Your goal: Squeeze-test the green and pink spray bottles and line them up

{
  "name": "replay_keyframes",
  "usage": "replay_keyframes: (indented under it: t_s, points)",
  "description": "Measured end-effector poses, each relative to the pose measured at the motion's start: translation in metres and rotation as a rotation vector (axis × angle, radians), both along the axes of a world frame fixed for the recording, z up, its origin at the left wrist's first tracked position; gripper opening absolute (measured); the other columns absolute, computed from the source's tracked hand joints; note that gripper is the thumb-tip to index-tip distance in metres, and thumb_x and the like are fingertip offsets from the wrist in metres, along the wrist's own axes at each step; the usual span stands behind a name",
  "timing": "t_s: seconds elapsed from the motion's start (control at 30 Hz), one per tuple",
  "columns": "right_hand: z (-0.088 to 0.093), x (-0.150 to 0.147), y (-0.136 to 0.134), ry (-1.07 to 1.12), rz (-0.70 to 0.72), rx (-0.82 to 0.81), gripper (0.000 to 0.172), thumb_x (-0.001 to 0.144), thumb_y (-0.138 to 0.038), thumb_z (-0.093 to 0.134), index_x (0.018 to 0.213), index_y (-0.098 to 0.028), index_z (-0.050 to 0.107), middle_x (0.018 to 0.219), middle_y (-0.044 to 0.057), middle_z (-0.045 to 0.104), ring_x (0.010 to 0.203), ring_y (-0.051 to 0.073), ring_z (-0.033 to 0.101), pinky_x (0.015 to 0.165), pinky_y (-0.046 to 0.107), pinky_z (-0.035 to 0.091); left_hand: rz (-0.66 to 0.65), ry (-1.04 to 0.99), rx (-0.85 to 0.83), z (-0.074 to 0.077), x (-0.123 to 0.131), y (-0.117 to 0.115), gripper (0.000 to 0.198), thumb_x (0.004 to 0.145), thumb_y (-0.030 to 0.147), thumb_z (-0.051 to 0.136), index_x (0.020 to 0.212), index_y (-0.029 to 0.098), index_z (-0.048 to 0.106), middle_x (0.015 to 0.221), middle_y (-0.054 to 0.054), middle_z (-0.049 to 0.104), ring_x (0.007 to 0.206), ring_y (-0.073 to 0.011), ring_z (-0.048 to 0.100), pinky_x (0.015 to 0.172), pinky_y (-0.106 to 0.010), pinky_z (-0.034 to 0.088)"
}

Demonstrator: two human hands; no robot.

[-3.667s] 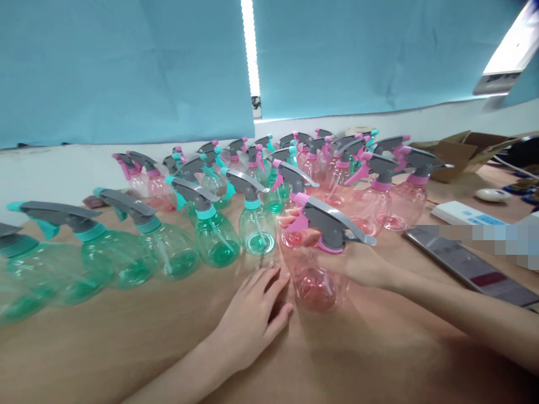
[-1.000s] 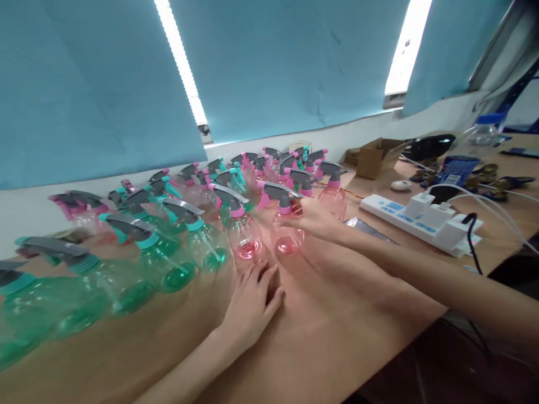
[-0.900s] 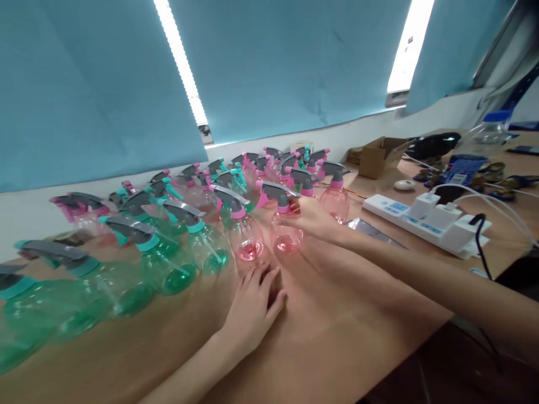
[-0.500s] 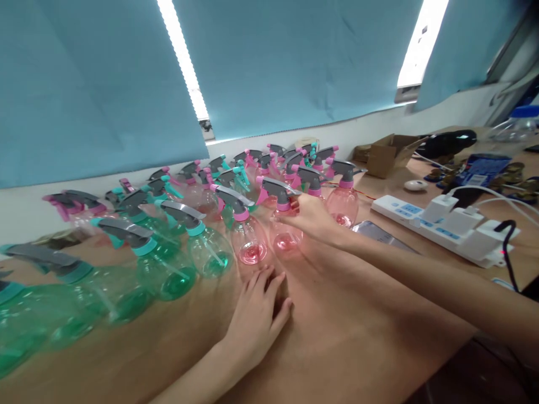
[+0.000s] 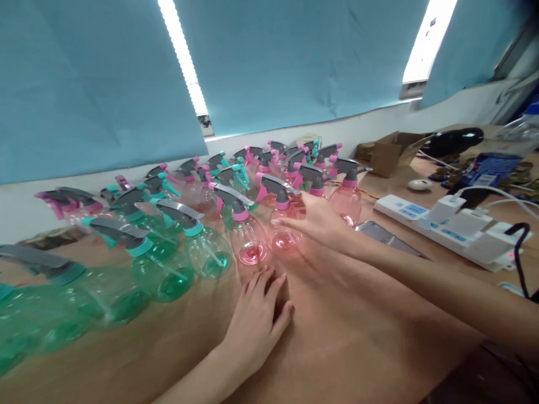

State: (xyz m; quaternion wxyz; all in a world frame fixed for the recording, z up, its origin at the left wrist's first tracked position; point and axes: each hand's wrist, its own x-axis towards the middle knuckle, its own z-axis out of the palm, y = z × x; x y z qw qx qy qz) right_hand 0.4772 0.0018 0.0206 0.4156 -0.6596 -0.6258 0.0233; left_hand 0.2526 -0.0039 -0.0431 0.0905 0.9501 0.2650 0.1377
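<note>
Gently, with fingers of the right hand curled round the pink bottle mid-frame, thumb across its front, hold upright; cannot tell how firmly. Rest the left hand, loosely spread, lower centre, clear of neighbouring bottles.

"What's the surface like?"
"Light brown, with a white power strip on it."
"And around the power strip?"
"A phone lies just to its left, a white mouse behind it, an open cardboard box farther behind it."
"The bottles?"
"Pink spray bottles stand to its left; farther left of it, mostly green spray bottles."
</note>
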Motion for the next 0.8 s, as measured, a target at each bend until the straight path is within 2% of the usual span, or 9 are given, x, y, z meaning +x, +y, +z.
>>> replay_keyframes:
  t_s: [0.07,0.13,0.23,0.3,0.4,0.53,0.67,0.73,0.8]
  points:
    - [0.0,0.003,-0.01,0.052,0.055,-0.002,0.05,0.077,-0.048,0.068,0.113,-0.015,0.058,0.112,0.014,0.066,0.101,0.029,0.063,0.081,0.043,0.052,0.003,0.01,0.002,0.0,0.0,0.0,0.038,0.093,0.03,0.051,0.128,0.018,0.053,0.134,-0.015,0.05,0.126,-0.034,0.044,0.102,-0.055,0.038]
    - [0.001,0.008,-0.021,0.105,0.074,-0.005,0.051,0.077,-0.042,0.069,0.119,-0.016,0.058,0.12,0.013,0.064,0.107,0.027,0.062,0.087,0.041,0.052,0.004,0.025,0.008,0.0,0.0,0.0,0.037,0.093,0.029,0.05,0.128,0.017,0.052,0.134,-0.015,0.05,0.126,-0.0341,0.043,0.103,-0.055,0.037]
    - [0.005,0.019,-0.04,0.12,0.043,-0.032,0.032,0.082,-0.034,0.064,0.109,-0.017,0.064,0.107,0.01,0.071,0.091,0.023,0.068,0.075,0.036,0.056,0.013,0.025,0.018,-0.001,0.001,-0.001,0.036,0.093,0.029,0.05,0.127,0.017,0.052,0.135,-0.016,0.048,0.125,-0.0348,0.043,0.101,-0.056,0.038]
    - [0.008,0.031,-0.051,0.067,-0.036,-0.034,0.023,0.083,-0.03,0.062,0.102,-0.019,0.067,0.1,0.007,0.073,0.082,0.021,0.069,0.07,0.036,0.055,0.023,-0.002,0.024,-0.001,0.003,-0.003,0.034,0.093,0.027,0.05,0.125,0.018,0.053,0.133,-0.015,0.048,0.122,-0.0349,0.045,0.098,-0.055,0.041]
    - [0.008,0.052,-0.058,-0.022,-0.135,-0.017,0.026,0.082,-0.038,0.062,0.102,-0.022,0.067,0.104,0.005,0.073,0.073,0.022,0.069,0.072,0.04,0.052,0.014,-0.067,0.036,0.0,0.006,-0.007,0.028,0.091,0.022,0.049,0.119,0.02,0.055,0.129,-0.014,0.05,0.115,-0.0336,0.049,0.093,-0.053,0.045]
    - [0.002,0.067,-0.049,-0.078,-0.202,-0.029,0.043,0.081,-0.049,0.061,0.113,-0.021,0.065,0.116,0.009,0.069,0.084,0.028,0.069,0.079,0.045,0.051,-0.043,-0.134,0.045,0.001,0.015,-0.015,0.028,0.088,0.017,0.049,0.116,0.021,0.054,0.125,-0.012,0.05,0.115,-0.0324,0.05,0.092,-0.051,0.046]
    - [-0.004,0.063,-0.027,-0.022,-0.18,-0.06,0.059,0.079,-0.053,0.061,0.123,-0.014,0.057,0.125,0.018,0.063,0.113,0.035,0.06,0.094,0.049,0.043,-0.085,-0.165,0.036,0.002,0.025,-0.021,0.031,0.086,0.013,0.05,0.117,0.022,0.052,0.125,-0.013,0.05,0.117,-0.0322,0.048,0.092,-0.05,0.046]
    - [-0.008,0.059,-0.015,-0.006,-0.199,-0.058,0.062,0.077,-0.056,0.061,0.122,-0.015,0.056,0.125,0.018,0.063,0.118,0.037,0.055,0.094,0.051,0.042,-0.093,-0.169,0.035,0.002,0.029,-0.023,0.031,0.086,0.013,0.05,0.116,0.021,0.053,0.125,-0.013,0.05,0.117,-0.0325,0.048,0.092,-0.051,0.046]
    - [-0.01,0.056,-0.005,0.0,-0.211,-0.051,0.058,0.075,-0.057,0.063,0.116,-0.017,0.057,0.117,0.017,0.066,0.112,0.037,0.06,0.087,0.049,0.046,-0.096,-0.169,0.034,0.002,0.032,-0.024,0.031,0.086,0.012,0.05,0.115,0.02,0.054,0.123,-0.014,0.05,0.116,-0.0327,0.048,0.091,-0.051,0.046]
